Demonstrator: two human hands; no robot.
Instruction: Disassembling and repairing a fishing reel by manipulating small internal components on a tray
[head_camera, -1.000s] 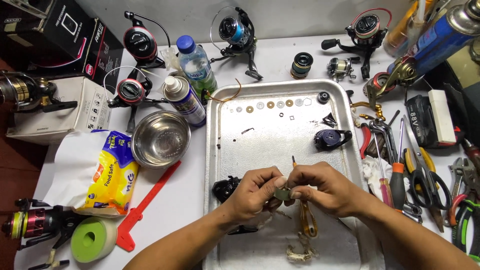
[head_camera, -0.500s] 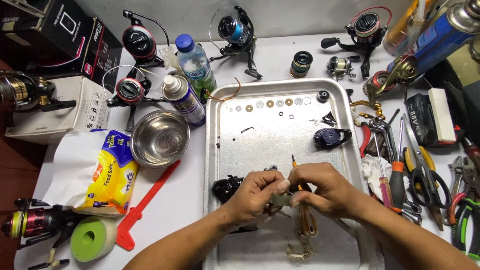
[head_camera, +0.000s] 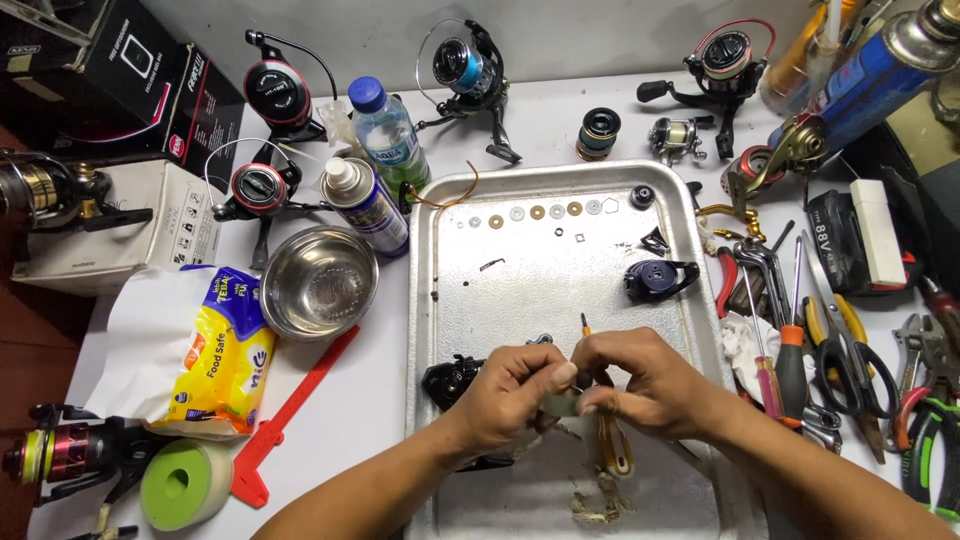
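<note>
Over the near half of a metal tray (head_camera: 445, 250), my left hand (head_camera: 515, 395) and my right hand (head_camera: 645, 380) meet, both pinching one small greyish reel part (head_camera: 560, 403) between their fingertips. An orange-handled tool (head_camera: 612, 445) lies on the tray under my right hand. A black reel body (head_camera: 450, 380) sits just left of my left hand. A row of small washers (head_camera: 535, 213) lies along the tray's far edge, and a dark blue reel piece (head_camera: 655, 280) rests at the right side.
Several fishing reels ring the table. A steel bowl (head_camera: 318, 283), spray can (head_camera: 365, 207) and water bottle (head_camera: 388, 135) stand left of the tray. A yellow packet (head_camera: 218, 350), a red strip (head_camera: 290, 415) and a green tape roll (head_camera: 185, 485) lie near left. Screwdrivers, pliers and scissors (head_camera: 835, 350) crowd the right.
Both hands stay together over the tray, with only small finger movements around the held part. Nothing else has moved.
</note>
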